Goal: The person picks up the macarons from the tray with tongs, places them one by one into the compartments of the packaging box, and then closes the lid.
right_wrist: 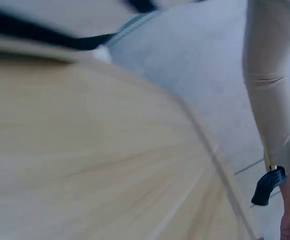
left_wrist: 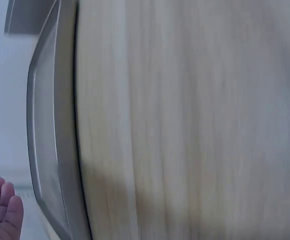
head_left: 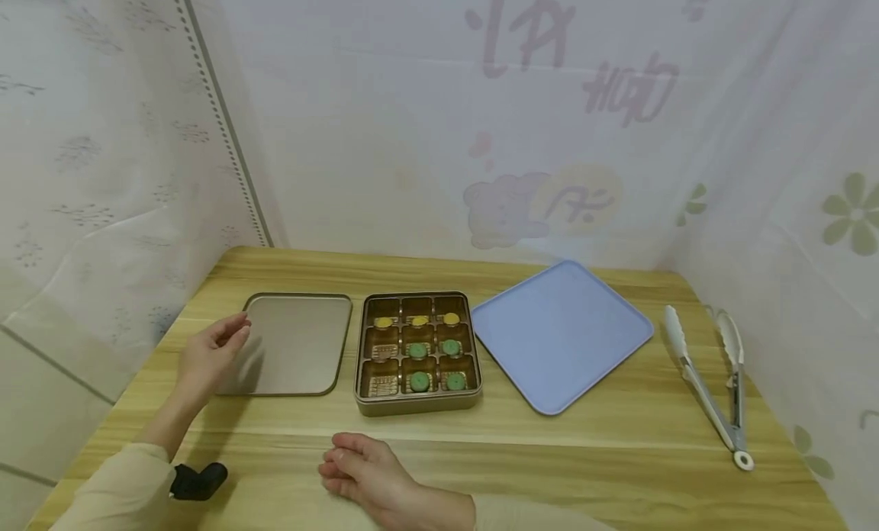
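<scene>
My left hand [head_left: 209, 359] hovers at the left edge of a flat metallic lid or tray [head_left: 298, 344], its fingers loosely bent and holding nothing. In the left wrist view its fingertips [left_wrist: 5, 207] show beside a metal rim [left_wrist: 65, 135]. My right hand [head_left: 374, 474] is near the front of the table, fingers relaxed and nothing held. Beyond it stands a square tin [head_left: 419, 405] with a divided gold insert. Three yellow round pieces [head_left: 420, 321] lie in the back row. Several green round pieces [head_left: 420, 381] fill the middle and right compartments of the other rows.
A blue square tray [head_left: 563, 336] lies turned cornerwise right of the tin. Metal tongs [head_left: 710, 401] with pale tips lie spread at the far right. Patterned white cloth [head_left: 412, 134] hangs around the wooden table [head_left: 584, 470]. The black wrist-camera mount [head_left: 199, 481] sits at my left sleeve.
</scene>
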`<state>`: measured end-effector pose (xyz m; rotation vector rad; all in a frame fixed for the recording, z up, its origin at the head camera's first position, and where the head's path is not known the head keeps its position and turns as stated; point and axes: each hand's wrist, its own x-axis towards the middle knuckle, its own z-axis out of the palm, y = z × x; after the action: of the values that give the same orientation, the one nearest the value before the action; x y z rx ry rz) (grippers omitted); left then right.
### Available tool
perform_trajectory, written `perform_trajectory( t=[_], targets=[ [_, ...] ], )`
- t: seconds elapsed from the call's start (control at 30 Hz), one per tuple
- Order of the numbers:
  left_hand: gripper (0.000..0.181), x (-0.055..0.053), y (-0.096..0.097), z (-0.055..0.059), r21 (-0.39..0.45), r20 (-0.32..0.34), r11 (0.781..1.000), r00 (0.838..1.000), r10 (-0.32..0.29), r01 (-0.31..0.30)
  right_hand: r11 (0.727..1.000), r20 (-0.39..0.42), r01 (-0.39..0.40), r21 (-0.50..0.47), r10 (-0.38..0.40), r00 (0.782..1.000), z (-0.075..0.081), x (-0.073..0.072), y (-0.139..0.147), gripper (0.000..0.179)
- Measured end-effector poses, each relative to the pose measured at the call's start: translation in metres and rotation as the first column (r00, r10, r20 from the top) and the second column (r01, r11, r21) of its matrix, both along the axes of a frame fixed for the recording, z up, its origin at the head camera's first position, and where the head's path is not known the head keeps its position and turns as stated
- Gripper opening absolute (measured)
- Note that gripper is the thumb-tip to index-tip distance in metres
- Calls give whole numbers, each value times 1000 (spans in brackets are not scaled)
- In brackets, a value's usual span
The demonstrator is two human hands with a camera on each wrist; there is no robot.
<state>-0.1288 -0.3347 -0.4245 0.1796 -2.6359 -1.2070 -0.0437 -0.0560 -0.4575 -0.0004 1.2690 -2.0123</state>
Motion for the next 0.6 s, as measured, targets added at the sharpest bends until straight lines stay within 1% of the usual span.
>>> perform_trajectory(
  t=[0.1,0.17,0.23,0.27,0.33,0.43,0.5,0.6],
  targets=[
    [49,-1,-19,0,17,35,999,999,40,-41,992,8,120,-23,-120,993,3,-4,-22,54],
    [52,-1,-28,-1,27,67,997,996,64,-66,980,-5,197,-21,-198,980,4,-6,-35,58],
    [53,-2,-35,-2,29,105,997,992,72,-75,966,-27,258,-11,-258,966,4,-8,-46,60],
    [54,-3,-37,-3,43,126,997,990,65,-71,959,-30,284,-5,-284,958,3,-9,-50,61],
    [55,-4,-40,-4,40,178,997,982,59,-67,944,-34,329,5,-329,944,2,-11,-57,62],
    [57,-7,-44,-6,47,240,998,971,20,-32,921,-41,389,5,-388,921,0,-13,-66,62],
    [58,-9,-45,-8,39,282,999,959,-7,-4,905,-52,425,4,-424,904,-1,-15,-70,62],
    [60,-11,-46,-9,43,348,998,936,-47,34,889,-75,457,25,-455,888,-4,-18,-74,61]
  ],
)
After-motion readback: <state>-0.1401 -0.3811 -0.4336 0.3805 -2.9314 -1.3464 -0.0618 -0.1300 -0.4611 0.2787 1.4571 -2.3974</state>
